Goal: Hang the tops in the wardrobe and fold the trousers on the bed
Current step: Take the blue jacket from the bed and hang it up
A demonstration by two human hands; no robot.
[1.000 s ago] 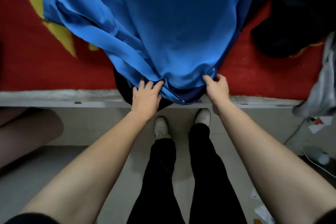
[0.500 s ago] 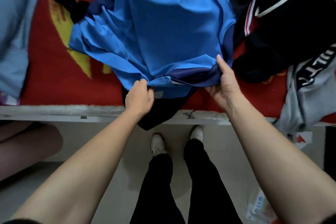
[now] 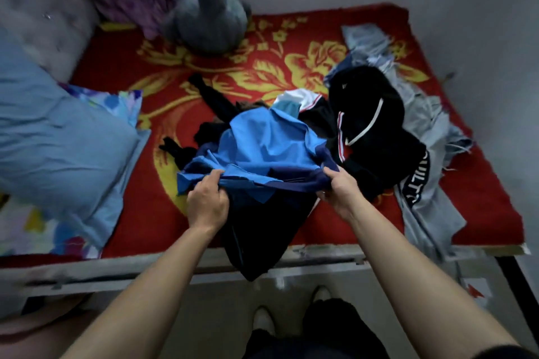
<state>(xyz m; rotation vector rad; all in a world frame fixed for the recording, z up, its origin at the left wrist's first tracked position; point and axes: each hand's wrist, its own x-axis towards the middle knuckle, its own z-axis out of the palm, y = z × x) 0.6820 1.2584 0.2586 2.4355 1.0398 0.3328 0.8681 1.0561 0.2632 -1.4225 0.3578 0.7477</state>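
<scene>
Left hand gripped a bunched edge of the blue top, fingers curled round the cloth, and the right hand pinched the same edge farther along, where a navy panel met the brighter blue. Between them the edge was stretched and lifted clear of the red, flower-patterned bed. The rest of the garment lay heaped behind it, near the side closest to the person. It draped partly over a dark garment whose end hung over the bed frame.

The step looked like picking this top out of the pile for hanging. To do it well, the lift should probably go straight up and toward the body, so the blue cloth peels off the dark piece rather than dragging it to the floor. A shake with both grips wide apart would likely open the folds. The hands would then need to work round to the shoulders or collar, which could not be made out in the crumple. No wardrobe showed in the view.

The top looked thin and smooth with a slight sheen, bright blue with navy sections, creased and folded on itself. Just to its right lay a black garment with white piping and, beyond that, a grey garment with lettering
</scene>
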